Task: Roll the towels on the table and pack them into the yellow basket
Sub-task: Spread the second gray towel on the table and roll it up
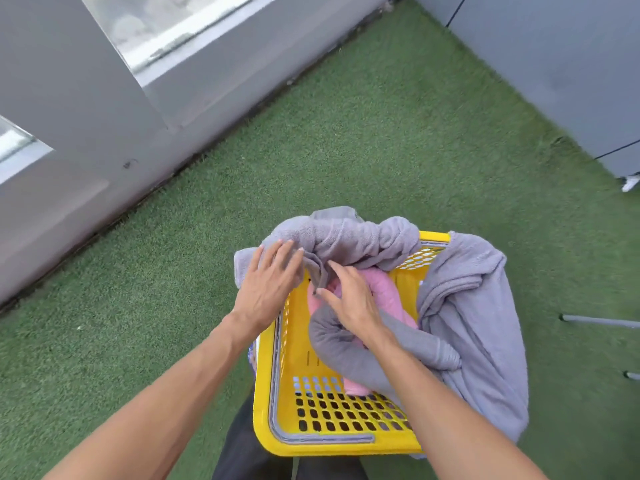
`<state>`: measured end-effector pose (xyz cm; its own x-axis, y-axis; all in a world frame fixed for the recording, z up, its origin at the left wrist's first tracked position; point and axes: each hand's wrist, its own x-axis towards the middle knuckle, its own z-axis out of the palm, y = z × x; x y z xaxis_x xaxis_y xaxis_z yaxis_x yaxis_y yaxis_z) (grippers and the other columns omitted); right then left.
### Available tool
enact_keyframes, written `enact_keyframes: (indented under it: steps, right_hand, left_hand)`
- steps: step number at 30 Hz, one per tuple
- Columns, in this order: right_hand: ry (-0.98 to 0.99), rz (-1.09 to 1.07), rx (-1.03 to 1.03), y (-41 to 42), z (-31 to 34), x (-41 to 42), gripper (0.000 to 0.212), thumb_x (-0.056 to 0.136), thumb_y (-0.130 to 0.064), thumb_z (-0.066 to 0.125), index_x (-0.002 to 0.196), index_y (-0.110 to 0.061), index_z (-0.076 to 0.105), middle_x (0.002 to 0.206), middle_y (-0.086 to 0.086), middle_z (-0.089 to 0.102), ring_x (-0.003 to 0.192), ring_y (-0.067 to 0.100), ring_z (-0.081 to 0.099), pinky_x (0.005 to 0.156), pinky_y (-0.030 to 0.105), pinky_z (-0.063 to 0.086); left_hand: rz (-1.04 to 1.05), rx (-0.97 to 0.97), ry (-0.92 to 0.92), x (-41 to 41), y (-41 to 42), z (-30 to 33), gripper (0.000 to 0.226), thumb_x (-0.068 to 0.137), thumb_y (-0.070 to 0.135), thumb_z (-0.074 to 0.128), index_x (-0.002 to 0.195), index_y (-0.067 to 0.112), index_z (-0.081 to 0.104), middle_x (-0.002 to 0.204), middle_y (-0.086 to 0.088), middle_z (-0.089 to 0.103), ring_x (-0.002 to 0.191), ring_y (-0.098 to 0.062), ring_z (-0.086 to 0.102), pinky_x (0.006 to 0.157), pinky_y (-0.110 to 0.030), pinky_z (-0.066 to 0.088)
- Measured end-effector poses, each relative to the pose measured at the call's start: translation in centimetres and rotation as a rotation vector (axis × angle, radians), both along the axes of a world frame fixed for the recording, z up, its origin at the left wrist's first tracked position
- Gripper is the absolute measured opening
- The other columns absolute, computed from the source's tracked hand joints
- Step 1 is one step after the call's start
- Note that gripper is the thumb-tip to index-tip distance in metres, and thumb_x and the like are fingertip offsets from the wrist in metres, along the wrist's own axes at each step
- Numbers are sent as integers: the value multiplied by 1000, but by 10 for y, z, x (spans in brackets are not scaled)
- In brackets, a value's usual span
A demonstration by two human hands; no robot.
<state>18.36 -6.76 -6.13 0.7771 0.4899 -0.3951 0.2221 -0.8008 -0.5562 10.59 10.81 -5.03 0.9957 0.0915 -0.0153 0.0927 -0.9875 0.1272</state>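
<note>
The left hand point(273, 282) lies flat with straight fingers on the grey towel point(346, 237) that is bunched over the far rim of the yellow basket point(332, 445); it presses the cloth and grips nothing; the right hand point(349, 299) reaches into the basket with fingers bent, and its thumb and fingertips seem to pinch a hanging fold of that same grey towel, though the blur there makes the contact hard to read; its wrist crosses a rolled grey towel point(349, 351) lying inside the basket; under and beside that roll sits a pink towel point(391, 296), partly hidden by the hand and the roll, with another bit of pink showing near the basket's near wall, so I cannot tell whether it is one pink towel or two; a third grey towel point(478, 323) hangs loose over the basket's right rim and down its outer side, covering that wall; the basket's far left corner is hidden under cloth; that makes three grey towels, one basket and two hands; the basket stands above green artificial turf point(346, 150), and what carries it is out of sight.
</note>
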Motion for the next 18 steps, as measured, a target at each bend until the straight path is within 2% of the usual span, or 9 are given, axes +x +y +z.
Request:
enact_keyframes:
  steps: [3,8,10,13,14,18]
  right_hand:
    - [44,-112,-7,28,-8,-2,49,86,-32,67,130,-15,54,117,8,59,111,22,53,93,34,42]
    - [89,-345,27,37,-31,-9,17,86,-27,65,100,-17,68,93,3,70,90,21,64,82,41,50]
    - [111,-398,66,38,-33,-10,7,86,-24,66,91,-20,67,87,-2,70,84,16,64,79,42,51]
    - [140,-452,102,42,-35,-9,28,82,-32,70,106,-21,60,99,-1,69,92,18,62,82,39,51]
    - [169,-466,116,44,-37,-8,28,81,-33,70,105,-22,61,99,-1,70,91,18,64,82,40,52]
    - [189,-523,201,53,-35,-7,6,83,-28,70,82,-22,68,72,-4,70,71,15,66,70,40,54]
  left_hand:
    - [7,-44,36,6,10,-2,44,82,18,68,122,14,53,124,-8,53,107,-30,51,87,-40,45]
    - [72,-37,70,13,17,6,28,72,15,77,95,16,60,89,-5,56,76,-26,51,62,-36,40]
    - [82,-69,60,14,16,8,25,71,13,78,88,16,59,82,-4,54,72,-26,51,59,-35,37]
    - [115,-138,58,14,16,16,18,75,14,76,86,15,62,79,-5,56,71,-27,53,59,-36,39]
    - [127,-151,55,14,17,17,17,76,15,76,87,15,64,78,-5,57,70,-27,54,59,-37,39]
    - [156,-211,30,17,23,23,10,83,17,70,92,14,67,83,-7,59,73,-30,57,63,-39,42]
